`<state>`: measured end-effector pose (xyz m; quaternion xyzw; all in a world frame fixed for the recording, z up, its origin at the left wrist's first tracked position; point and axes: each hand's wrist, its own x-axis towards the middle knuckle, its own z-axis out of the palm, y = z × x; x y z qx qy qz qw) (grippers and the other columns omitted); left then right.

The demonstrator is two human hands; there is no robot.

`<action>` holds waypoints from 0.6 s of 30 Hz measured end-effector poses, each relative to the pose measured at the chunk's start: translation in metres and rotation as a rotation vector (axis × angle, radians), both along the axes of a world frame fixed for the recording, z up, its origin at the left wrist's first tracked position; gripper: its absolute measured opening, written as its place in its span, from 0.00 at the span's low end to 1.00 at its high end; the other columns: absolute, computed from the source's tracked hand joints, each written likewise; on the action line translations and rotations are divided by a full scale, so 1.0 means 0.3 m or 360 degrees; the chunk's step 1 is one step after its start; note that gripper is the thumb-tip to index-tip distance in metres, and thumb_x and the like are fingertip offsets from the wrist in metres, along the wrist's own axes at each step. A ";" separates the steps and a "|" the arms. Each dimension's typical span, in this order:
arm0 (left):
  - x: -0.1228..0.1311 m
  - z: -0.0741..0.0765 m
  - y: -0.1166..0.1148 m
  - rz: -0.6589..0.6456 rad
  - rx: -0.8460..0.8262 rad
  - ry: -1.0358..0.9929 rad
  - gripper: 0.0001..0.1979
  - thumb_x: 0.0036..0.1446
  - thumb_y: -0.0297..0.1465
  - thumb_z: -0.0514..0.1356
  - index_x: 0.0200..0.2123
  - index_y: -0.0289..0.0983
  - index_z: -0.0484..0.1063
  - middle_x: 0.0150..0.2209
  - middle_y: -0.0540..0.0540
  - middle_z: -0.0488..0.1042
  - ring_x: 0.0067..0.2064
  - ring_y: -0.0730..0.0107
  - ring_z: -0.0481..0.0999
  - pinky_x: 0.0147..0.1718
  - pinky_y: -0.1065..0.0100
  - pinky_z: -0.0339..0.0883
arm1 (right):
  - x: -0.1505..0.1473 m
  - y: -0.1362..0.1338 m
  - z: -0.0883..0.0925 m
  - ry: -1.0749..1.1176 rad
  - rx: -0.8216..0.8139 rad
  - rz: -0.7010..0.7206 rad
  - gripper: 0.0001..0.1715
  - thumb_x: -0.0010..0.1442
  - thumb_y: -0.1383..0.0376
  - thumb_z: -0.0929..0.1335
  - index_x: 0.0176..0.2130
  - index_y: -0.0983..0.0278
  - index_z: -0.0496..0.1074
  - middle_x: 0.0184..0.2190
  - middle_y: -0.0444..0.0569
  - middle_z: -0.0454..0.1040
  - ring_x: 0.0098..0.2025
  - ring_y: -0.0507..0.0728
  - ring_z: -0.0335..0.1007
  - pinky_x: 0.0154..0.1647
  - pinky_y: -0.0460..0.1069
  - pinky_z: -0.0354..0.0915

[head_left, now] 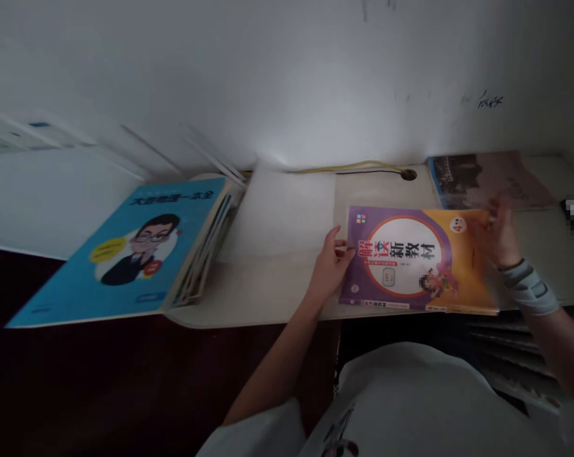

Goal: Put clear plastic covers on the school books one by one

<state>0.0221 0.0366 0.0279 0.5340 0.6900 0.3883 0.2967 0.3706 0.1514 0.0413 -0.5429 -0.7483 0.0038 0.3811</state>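
A purple and orange workbook (pixel 413 257) lies flat on the pale desk (pixel 277 298) in front of me. My left hand (pixel 332 263) pinches its left edge, thumb on the cover. My right hand (pixel 499 238), with a grey wrist wrap, grips the book's right edge near the top corner; that hand is slightly blurred.
A blue book with a cartoon figure (pixel 129 254) tops a leaning stack at the desk's left end. A brownish book (pixel 487 181) lies at the back right. A yellow cable (pixel 358 167) runs along the white wall to a desk hole. White sheets (pixel 282 216) lie mid-desk.
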 end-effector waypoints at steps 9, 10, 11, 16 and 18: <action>0.158 0.104 -0.020 -0.0374 0.0175 0.1450 0.32 0.64 0.42 0.46 0.66 0.31 0.46 0.68 0.32 0.43 0.69 0.48 0.38 0.62 0.41 0.39 | -0.095 -0.173 0.096 -0.0967 0.0120 0.0324 0.38 0.65 0.50 0.57 0.64 0.72 0.54 0.66 0.67 0.49 0.67 0.71 0.43 0.63 0.71 0.37; 0.181 0.107 -0.018 -0.0448 0.0153 0.1481 0.34 0.63 0.45 0.46 0.66 0.30 0.46 0.68 0.31 0.43 0.69 0.47 0.38 0.62 0.40 0.39 | -0.102 -0.186 0.090 -0.1014 0.0135 0.0378 0.41 0.65 0.47 0.57 0.64 0.73 0.53 0.66 0.68 0.49 0.68 0.70 0.43 0.64 0.71 0.36; 0.199 0.104 -0.014 -0.0495 0.0125 0.1500 0.36 0.63 0.47 0.46 0.66 0.30 0.47 0.68 0.31 0.43 0.69 0.46 0.38 0.62 0.39 0.39 | -0.107 -0.195 0.082 -0.1041 0.0146 0.0410 0.43 0.64 0.45 0.56 0.64 0.73 0.52 0.66 0.68 0.50 0.68 0.70 0.43 0.64 0.71 0.35; 0.220 0.044 0.007 -0.0513 0.0042 0.1524 0.38 0.62 0.50 0.44 0.65 0.28 0.49 0.68 0.32 0.44 0.69 0.45 0.40 0.61 0.38 0.38 | -0.086 -0.187 0.006 -0.1039 0.0113 0.0312 0.43 0.64 0.45 0.55 0.66 0.70 0.50 0.64 0.68 0.54 0.67 0.69 0.46 0.63 0.73 0.31; 0.212 0.020 0.014 -0.0529 0.0018 0.1512 0.38 0.62 0.50 0.44 0.66 0.29 0.49 0.68 0.33 0.44 0.69 0.45 0.40 0.61 0.38 0.39 | -0.068 -0.167 -0.032 -0.1048 0.0060 0.0309 0.43 0.63 0.45 0.56 0.66 0.70 0.50 0.64 0.68 0.53 0.67 0.70 0.44 0.62 0.73 0.33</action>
